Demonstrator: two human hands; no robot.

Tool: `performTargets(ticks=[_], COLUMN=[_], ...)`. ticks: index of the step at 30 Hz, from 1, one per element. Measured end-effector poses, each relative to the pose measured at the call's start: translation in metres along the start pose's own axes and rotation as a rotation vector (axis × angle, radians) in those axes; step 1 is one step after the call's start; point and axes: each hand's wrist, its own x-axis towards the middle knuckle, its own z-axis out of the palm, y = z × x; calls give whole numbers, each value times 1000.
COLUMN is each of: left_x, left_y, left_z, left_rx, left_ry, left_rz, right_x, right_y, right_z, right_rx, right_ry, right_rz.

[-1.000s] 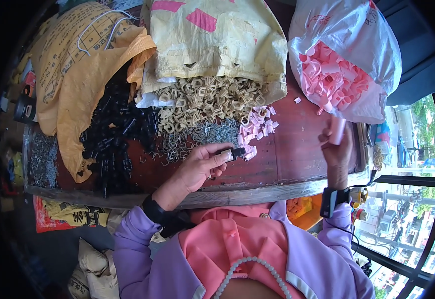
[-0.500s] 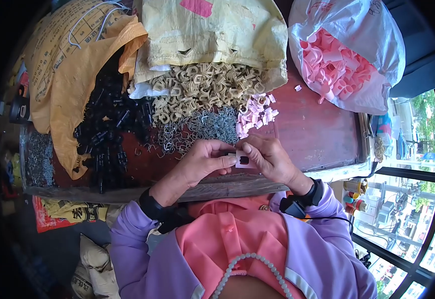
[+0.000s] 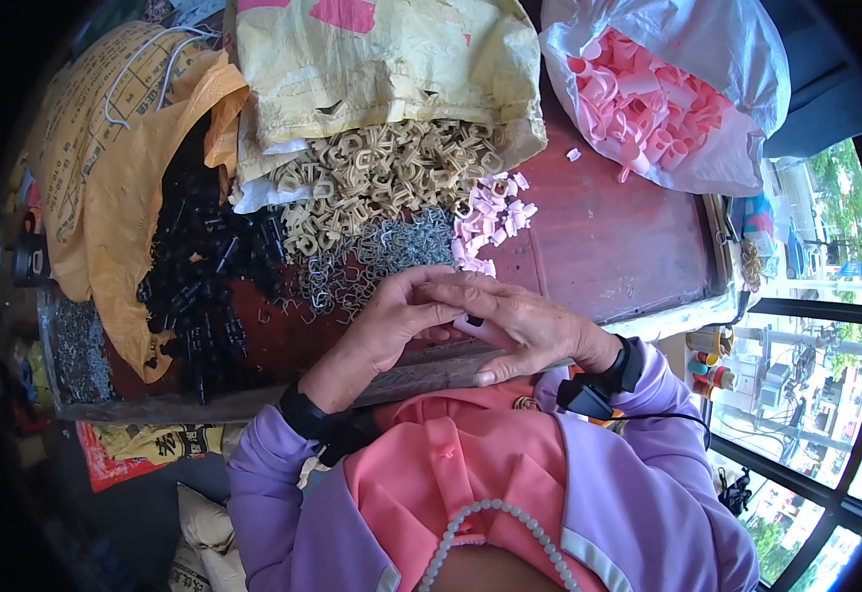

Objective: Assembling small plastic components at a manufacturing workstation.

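Close to the table's front edge, both hands meet over a small pale pink plastic piece (image 3: 491, 333) with a dark part at its end. My left hand (image 3: 383, 324) is closed, thumb and fingers pinched around the piece's left end, where the fingers partly hide it. Across those fingertips lie the fingers of my right hand (image 3: 531, 324); its thumb is stretched away toward me, off the piece. Just beyond the hands lie a heap of bent metal hooks (image 3: 406, 245) and a small pile of pale pink pieces (image 3: 490, 219).
Beige plastic rings (image 3: 381, 168) spill from a pale yellow sack (image 3: 381, 74). Black plastic parts (image 3: 209, 266) spread beside an orange woven sack (image 3: 105, 178) at left. A white bag (image 3: 727, 49) of pink curved pieces (image 3: 648, 104) lies far right on the red table (image 3: 628, 237).
The right thumb has left the pink piece and swung out toward me, while the right fingers now cover more of the left fingertips. The view has shifted slightly.
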Motion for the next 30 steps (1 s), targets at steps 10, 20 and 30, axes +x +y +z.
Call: performTargets(ticks=[10,20,30], left_x=[-7,-1,-62], left_y=[4,4,30], left_z=[3,-16,-118], left_rx=[77,66,1211], left_ry=[32,197,810], left_rz=[-125,-11,348], right_x=[-89,-244,-159], right_y=[-21,-35,-29], right_z=[-29,-12,-34], right_rx=[-283,-853,-517], right_ry=[345,564,614], right_rz=[334,937,733])
